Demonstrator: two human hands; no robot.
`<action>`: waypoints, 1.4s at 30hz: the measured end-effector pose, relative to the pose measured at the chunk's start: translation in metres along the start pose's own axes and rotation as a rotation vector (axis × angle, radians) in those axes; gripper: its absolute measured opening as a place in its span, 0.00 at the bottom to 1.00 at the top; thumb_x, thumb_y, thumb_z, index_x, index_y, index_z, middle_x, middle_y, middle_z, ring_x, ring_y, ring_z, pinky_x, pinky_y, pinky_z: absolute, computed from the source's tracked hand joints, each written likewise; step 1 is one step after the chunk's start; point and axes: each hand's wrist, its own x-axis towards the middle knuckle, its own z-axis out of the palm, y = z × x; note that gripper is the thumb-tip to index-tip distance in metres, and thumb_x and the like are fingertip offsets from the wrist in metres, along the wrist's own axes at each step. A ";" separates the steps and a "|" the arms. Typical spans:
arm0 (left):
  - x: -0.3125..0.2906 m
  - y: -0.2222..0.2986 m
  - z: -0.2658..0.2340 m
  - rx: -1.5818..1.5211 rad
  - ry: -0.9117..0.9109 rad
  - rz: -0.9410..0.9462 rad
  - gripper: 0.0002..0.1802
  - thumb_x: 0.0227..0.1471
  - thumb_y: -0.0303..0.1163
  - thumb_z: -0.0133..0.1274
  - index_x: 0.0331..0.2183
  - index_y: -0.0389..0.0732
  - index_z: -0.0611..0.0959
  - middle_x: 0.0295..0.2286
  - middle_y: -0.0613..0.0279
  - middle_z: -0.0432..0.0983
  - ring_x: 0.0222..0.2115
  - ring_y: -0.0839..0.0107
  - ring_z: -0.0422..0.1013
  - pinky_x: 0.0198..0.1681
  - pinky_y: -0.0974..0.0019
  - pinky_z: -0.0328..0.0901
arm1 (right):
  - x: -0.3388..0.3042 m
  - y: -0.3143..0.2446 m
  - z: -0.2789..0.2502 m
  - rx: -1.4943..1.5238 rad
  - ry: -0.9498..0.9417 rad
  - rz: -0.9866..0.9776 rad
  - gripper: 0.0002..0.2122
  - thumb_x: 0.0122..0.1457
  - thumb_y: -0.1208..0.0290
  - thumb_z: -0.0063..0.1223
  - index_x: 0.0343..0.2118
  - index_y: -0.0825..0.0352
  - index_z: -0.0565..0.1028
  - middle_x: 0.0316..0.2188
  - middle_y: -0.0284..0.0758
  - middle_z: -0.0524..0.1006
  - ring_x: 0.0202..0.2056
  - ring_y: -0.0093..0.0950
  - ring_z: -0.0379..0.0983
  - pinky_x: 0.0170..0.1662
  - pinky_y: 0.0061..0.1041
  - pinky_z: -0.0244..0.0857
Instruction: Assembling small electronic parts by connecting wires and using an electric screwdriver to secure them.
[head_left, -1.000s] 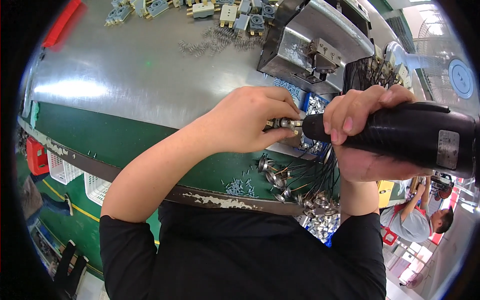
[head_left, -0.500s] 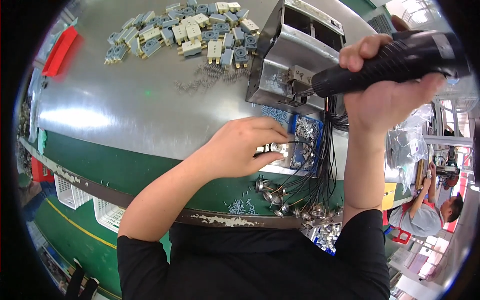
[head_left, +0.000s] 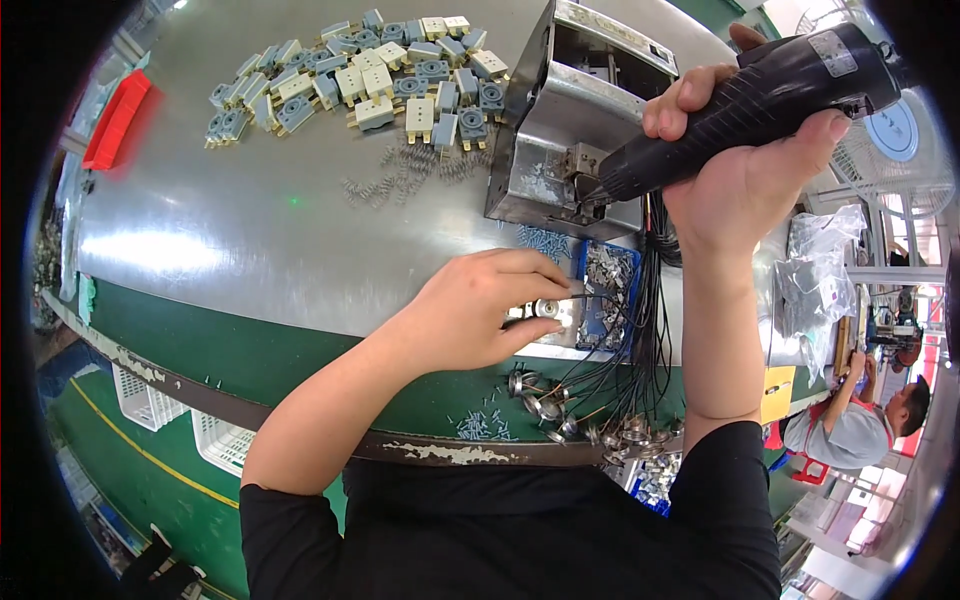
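A black electric screwdriver [head_left: 745, 115] is gripped by my right hand [head_left: 725, 200], its fingers and thumb wrapped round the body. It slants down to the left, its nose at the small outlet block on the front of a metal box-shaped screw feeder [head_left: 570, 110]. Lower down, my left hand [head_left: 475, 310] pinches a small pale part with a round metal piece [head_left: 545, 309] between thumb and fingers. A dark wire appears to run from this part to the right. The hand partly hides it. Beside the fingertips stands a blue tray [head_left: 583, 262] of small metal pieces.
Grey and cream blocks [head_left: 375, 80] are heaped at the back, with loose springs [head_left: 420, 170] before them. Screws lie by the feeder [head_left: 545, 241] and near the front edge [head_left: 485, 425]. Black wires [head_left: 650, 310] end in round metal parts [head_left: 545, 405]. A co-worker [head_left: 845, 430] is far right.
The view has shifted slightly. My right hand and the screwdriver have moved a little left and the tool's rear end has risen; its nose stays by the feeder. My left hand keeps its hold.
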 end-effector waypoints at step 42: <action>-0.005 0.004 -0.003 0.018 -0.015 -0.140 0.14 0.51 0.37 0.67 0.36 0.38 0.88 0.41 0.61 0.83 0.39 0.55 0.79 0.42 0.56 0.73 | -0.077 -0.022 0.023 0.083 -0.409 0.123 0.59 0.51 0.15 0.42 0.68 0.70 0.56 0.26 0.35 0.70 0.23 0.28 0.70 0.29 0.33 0.67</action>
